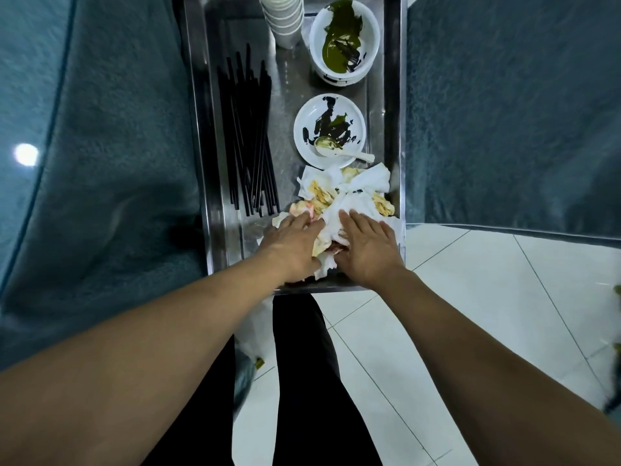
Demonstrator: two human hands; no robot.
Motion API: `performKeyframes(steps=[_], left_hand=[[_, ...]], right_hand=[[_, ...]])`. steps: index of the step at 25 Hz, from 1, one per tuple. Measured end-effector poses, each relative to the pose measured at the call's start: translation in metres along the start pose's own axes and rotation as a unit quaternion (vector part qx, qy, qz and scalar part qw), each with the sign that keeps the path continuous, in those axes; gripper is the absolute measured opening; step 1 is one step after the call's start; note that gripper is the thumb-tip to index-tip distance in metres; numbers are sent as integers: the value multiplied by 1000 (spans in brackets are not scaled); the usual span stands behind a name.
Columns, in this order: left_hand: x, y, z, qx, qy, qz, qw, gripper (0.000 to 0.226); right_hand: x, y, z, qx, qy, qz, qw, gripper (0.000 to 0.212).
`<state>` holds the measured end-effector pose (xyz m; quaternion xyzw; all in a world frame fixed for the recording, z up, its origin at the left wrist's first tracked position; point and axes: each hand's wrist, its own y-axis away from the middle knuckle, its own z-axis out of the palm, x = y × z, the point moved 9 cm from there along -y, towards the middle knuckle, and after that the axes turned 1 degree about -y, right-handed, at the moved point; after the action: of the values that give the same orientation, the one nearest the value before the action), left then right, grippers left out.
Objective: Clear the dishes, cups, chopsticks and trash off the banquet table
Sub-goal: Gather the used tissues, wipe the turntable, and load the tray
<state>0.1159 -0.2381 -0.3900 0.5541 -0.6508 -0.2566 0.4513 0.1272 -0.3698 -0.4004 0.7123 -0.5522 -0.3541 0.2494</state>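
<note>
The tray (215, 136) is brushed, shiny metal; the chopsticks (250, 146) along its left edge are glossy black. Crumpled, stained paper napkins (353, 190) look soft and matt, the plate (311, 122) glossy white, the cloth (504, 112) rough.

The single head view looks steeply down, close over the metal tray (396, 129) and tiled floor (470, 331).

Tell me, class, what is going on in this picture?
A person is clearing up after a meal. Both the left hand and the right hand press down on a heap of stained napkins at the near end of a steel tray. The tray also holds black chopsticks, stacked cups, a smeared bowl and a plate with a spoon.
</note>
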Motion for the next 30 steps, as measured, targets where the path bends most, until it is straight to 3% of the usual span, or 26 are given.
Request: performKeyframes(steps=[5,18,30], left_hand=[[-1,13,-21,38,37,3,999,84],[-19,87,-83,171,134,-9,976,70],[-20,219,-189,354,226,-5,907,48]], right_hand=[[-11,11,-24,42,-3,-24,999,87],[-73,44,-113,162,-55,-75,982,67],[-145,105,-230,280,-126,-125,944,44]])
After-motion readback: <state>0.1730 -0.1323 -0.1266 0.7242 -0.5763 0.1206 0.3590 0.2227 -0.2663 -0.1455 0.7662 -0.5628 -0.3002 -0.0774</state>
